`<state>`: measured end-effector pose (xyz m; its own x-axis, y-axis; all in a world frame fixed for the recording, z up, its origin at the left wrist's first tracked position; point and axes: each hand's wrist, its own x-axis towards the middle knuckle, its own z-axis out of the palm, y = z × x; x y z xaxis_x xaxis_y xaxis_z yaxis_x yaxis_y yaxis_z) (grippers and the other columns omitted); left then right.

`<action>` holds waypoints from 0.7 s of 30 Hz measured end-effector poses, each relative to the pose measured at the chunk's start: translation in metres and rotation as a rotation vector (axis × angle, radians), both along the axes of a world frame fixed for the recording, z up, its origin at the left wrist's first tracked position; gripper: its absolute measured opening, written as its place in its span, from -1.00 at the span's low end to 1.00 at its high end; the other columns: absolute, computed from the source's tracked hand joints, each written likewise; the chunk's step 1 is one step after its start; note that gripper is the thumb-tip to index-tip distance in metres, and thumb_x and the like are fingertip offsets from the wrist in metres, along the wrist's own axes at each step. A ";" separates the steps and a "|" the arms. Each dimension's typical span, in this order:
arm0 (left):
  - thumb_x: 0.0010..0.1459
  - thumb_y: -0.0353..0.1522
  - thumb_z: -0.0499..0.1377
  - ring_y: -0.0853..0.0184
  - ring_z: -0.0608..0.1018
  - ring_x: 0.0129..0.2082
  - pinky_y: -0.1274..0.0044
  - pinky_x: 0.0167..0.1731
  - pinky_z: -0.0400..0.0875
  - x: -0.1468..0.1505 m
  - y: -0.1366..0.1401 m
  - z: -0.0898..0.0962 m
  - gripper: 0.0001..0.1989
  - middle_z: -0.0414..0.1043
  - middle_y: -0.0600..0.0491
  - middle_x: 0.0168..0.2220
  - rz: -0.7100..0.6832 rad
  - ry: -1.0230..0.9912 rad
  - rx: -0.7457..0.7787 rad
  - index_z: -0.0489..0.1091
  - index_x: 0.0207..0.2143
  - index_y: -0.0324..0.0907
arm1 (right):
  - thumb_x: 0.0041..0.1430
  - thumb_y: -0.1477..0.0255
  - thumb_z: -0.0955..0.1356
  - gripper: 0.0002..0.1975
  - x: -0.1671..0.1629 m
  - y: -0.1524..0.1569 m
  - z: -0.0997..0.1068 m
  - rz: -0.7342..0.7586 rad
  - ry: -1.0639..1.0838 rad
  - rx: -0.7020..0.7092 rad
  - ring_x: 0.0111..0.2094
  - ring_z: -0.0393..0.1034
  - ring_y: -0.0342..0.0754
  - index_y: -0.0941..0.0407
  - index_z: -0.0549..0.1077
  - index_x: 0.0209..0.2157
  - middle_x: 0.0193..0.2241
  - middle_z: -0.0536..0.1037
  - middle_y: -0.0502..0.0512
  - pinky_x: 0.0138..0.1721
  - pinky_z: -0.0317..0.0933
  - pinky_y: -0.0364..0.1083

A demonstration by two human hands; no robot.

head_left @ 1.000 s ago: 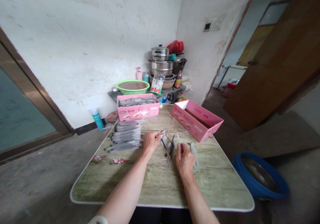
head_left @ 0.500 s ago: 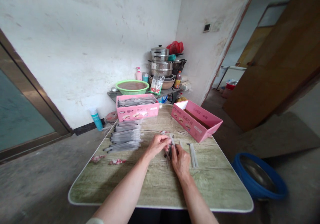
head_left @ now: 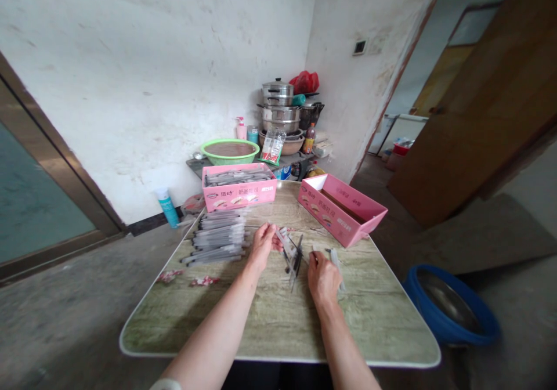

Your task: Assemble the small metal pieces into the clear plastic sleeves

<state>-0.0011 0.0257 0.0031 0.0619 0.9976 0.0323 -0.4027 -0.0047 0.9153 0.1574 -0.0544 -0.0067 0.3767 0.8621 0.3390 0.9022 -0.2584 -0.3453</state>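
My left hand (head_left: 263, 248) is closed at the fingertips on a pale translucent pen barrel (head_left: 282, 240) that slants away to the right. On the table between my hands lies a small loose heap of slim dark pen parts (head_left: 296, 260). My right hand (head_left: 324, 277) sits just right of that heap with its fingers curled in; a thin dark piece shows at the fingertips, too small to name. Some clear barrels (head_left: 336, 262) lie partly behind the right hand. To the left, rows of pens (head_left: 220, 240) with translucent barrels and dark ends are laid out.
At the table's far side stands a pink box (head_left: 240, 196) filled with similar pens. Another pink box (head_left: 343, 211) stands at the far right edge. Behind are a green-rimmed basin (head_left: 230, 159) and stacked pots (head_left: 279, 111). A blue tub (head_left: 452, 306) is right of the table.
My hands have moved apart: the left went left and slightly up with the pale barrel, the right went right. The dark parts between them are now more exposed.
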 end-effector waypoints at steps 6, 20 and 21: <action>-0.04 -0.03 0.26 0.41 0.42 -0.69 0.59 -0.71 0.36 0.001 0.002 -0.003 -0.55 0.44 0.08 -0.58 0.019 -0.027 -0.001 0.33 -0.34 -0.23 | 0.31 0.41 0.22 -0.75 -0.016 -0.001 0.008 0.123 -0.188 -0.217 -0.45 0.51 -0.02 0.16 0.48 -0.35 -0.46 0.59 0.20 -0.46 0.12 -0.19; 0.21 -0.18 0.10 0.36 0.49 -0.66 0.59 -0.64 0.38 -0.003 0.012 -0.003 -0.76 0.38 0.13 -0.65 0.271 -0.297 -0.143 0.25 -0.28 -0.18 | 0.24 0.34 0.23 -0.74 -0.013 -0.017 0.007 0.430 0.246 0.359 -0.60 0.28 -0.17 0.15 0.41 -0.45 -0.64 0.39 -0.03 -0.49 0.09 -0.21; 0.22 -0.18 0.10 0.36 0.49 -0.66 0.59 -0.63 0.38 -0.003 0.012 -0.002 -0.76 0.38 0.13 -0.65 0.276 -0.312 -0.149 0.25 -0.27 -0.19 | 0.23 0.34 0.24 -0.75 -0.013 -0.017 0.008 0.450 0.312 0.357 -0.60 0.27 -0.17 0.15 0.41 -0.46 -0.64 0.39 -0.04 -0.50 0.10 -0.21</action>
<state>-0.0046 0.0378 0.0010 -0.1978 0.9705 -0.1378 -0.6622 -0.0286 0.7488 0.1440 -0.0710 0.0014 0.1328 0.8129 0.5670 0.7390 0.3000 -0.6032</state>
